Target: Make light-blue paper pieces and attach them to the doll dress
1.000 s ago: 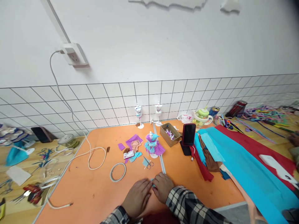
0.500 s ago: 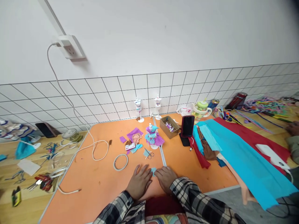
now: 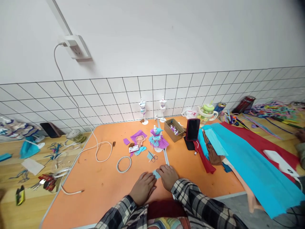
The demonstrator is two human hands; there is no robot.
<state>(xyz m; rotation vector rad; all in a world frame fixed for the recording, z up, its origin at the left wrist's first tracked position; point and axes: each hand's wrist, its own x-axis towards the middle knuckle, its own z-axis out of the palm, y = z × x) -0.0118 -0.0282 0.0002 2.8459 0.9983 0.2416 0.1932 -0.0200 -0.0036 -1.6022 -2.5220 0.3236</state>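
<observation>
A small piece of light-blue crepe paper [image 3: 156, 174] lies on the orange table near its front edge, partly covered by both hands. My left hand [image 3: 143, 187] is palm down at its left, fingers together and bent, pressing the piece at that side. At its right, my right hand [image 3: 168, 176] has curled fingertips on the other edge of the piece; the thumbs are mostly hidden. Just beyond lie small scissors [image 3: 153, 158] by a light-blue scrap [image 3: 150, 155]. A mini dress form [image 3: 156, 138] in a purple and blue paper dress stands behind them.
Left are a tape ring [image 3: 124, 164], paper scraps [image 3: 139, 137], a small white box [image 3: 133, 149] and a white cable [image 3: 97, 144]. Two dress forms [image 3: 143, 111] stand by the wall. Right are a cardboard box [image 3: 174, 130], a phone [image 3: 193, 129] on a stand and blue crepe sheets [image 3: 250, 162].
My right hand has moved slightly up and away from me, and more of the light-blue piece shows between the hands. The view has shifted slightly.
</observation>
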